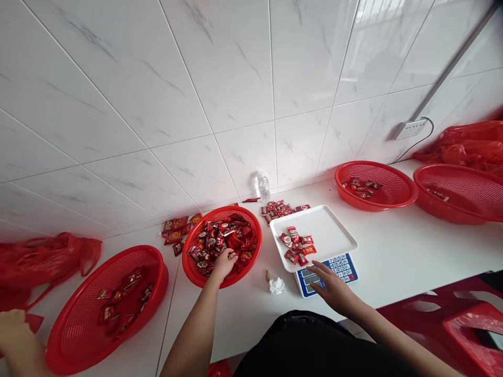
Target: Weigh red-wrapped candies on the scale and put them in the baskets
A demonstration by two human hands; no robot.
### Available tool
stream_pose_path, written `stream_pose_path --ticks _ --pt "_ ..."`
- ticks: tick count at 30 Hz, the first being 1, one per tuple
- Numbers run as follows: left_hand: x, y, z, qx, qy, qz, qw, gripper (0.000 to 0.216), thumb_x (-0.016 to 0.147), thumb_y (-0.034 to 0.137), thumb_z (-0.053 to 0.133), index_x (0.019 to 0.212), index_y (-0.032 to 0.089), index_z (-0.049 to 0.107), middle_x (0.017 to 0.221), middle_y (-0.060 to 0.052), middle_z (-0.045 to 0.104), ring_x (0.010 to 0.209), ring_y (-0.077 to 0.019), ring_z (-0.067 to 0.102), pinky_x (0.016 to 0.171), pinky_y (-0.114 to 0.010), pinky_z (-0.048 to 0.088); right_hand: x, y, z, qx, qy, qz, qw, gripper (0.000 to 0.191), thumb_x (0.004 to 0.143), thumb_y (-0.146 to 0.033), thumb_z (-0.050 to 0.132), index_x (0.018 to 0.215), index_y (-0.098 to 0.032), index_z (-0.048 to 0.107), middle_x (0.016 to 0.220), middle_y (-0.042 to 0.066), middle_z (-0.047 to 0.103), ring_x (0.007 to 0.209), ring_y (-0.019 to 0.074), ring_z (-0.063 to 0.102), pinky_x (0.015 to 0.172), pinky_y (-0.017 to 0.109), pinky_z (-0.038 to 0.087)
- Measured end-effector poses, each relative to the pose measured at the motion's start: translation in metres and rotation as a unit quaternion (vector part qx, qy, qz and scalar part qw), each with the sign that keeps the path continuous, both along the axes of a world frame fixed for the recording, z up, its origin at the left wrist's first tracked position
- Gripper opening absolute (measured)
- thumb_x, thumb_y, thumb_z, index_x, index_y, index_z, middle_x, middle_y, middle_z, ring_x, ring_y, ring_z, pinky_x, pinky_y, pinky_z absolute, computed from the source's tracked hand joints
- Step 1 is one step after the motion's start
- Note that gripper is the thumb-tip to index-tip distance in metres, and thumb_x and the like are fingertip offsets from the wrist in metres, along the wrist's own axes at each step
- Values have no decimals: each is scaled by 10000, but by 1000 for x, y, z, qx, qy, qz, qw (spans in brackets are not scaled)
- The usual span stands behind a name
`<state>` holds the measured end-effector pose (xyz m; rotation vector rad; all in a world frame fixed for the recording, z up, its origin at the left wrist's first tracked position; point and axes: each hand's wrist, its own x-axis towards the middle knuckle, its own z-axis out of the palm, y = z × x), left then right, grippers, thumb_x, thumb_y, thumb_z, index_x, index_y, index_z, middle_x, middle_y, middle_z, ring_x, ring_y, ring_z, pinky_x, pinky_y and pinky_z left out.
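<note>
My left hand reaches into a round red plastic basket heaped with small red wrapped snack packets. Its fingers are curled together at the near side of the heap, apparently round one packet, mostly hidden. My right hand hovers over the display and keypad of a blue and white digital scale, empty, with its fingers spread. On the scale sits a white tray with several red packets lying on its left part.
Loose packets lie behind the tray, near a clear plastic bottle. A crumpled tissue rests before the scale. Red baskets stand left and right. Another person's hand shows at far left. Red stools stand right.
</note>
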<state>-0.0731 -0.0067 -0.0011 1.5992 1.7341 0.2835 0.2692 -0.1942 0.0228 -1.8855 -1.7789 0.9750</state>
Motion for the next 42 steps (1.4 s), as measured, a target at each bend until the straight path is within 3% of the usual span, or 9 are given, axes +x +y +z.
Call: stream_pose_path --ticks 6,9,12,15,18,29,37,39,42 --pt "13 -20 38 6 -177 103 979 389 819 506 426 1006 177 516 886 -88 642 759 -179 626 596 -268 495 -4 0 3 15 27 2 1000 417 832 -392 459 1230 -281 510 1388 53 416 1259 251 396 1012 403 362" --pt "42 -49 64 -35 -269 20 962 422 797 544 448 1025 192 490 806 -44 644 646 -135 604 528 -235 473 -11 0 13 4 110 7 994 401 845 -424 445 1200 -257 530 1263 73 541 1149 245 507 947 377 421" --pt "79 -86 80 -165 -315 -116 927 399 795 536 478 991 188 464 775 -39 646 612 -127 606 515 -227 458 -21 0 26 -26 205 21 978 429 849 -465 444 1203 -235 517 1125 76 628 1011 228 590 845 332 474" --pt "112 -113 78 -255 -332 -202 885 364 774 509 532 916 182 459 739 -17 626 561 -112 597 550 -261 485 -29 1 37 -25 217 78 973 349 850 -472 450 1045 -221 595 964 52 675 867 204 619 749 291 476" --pt "131 -126 67 -266 -324 -203 885 371 758 517 546 886 178 466 741 -2 599 533 -98 584 548 -271 490 -33 1 41 -24 169 101 980 295 850 -449 453 811 -205 615 793 30 677 709 180 607 629 261 443" --pt "131 -132 71 -296 -348 -206 865 373 757 482 581 941 160 532 818 -42 627 639 -110 594 634 -280 478 -26 -5 38 -17 170 107 980 354 860 -483 428 713 -201 585 701 12 635 624 147 541 574 231 371" --pt "132 -134 63 -217 -357 -239 877 357 799 500 513 876 153 550 749 -20 602 660 -112 565 638 -253 439 -32 -8 38 -57 257 86 961 468 861 -559 367 703 -174 581 625 -8 539 559 111 447 511 215 339" --pt "130 -132 60 -181 -317 -246 898 359 820 505 469 877 163 565 735 -19 599 653 -119 559 630 -250 434 -34 -7 30 -74 268 68 958 470 852 -572 368 736 -178 597 645 -6 549 552 112 465 506 214 355" --pt "120 -116 55 -52 -212 -232 948 319 843 467 437 858 187 589 766 -32 611 709 -145 562 661 -250 426 -31 -4 16 -101 253 -10 962 474 826 -597 385 694 -180 567 594 -14 538 493 109 470 487 223 364"
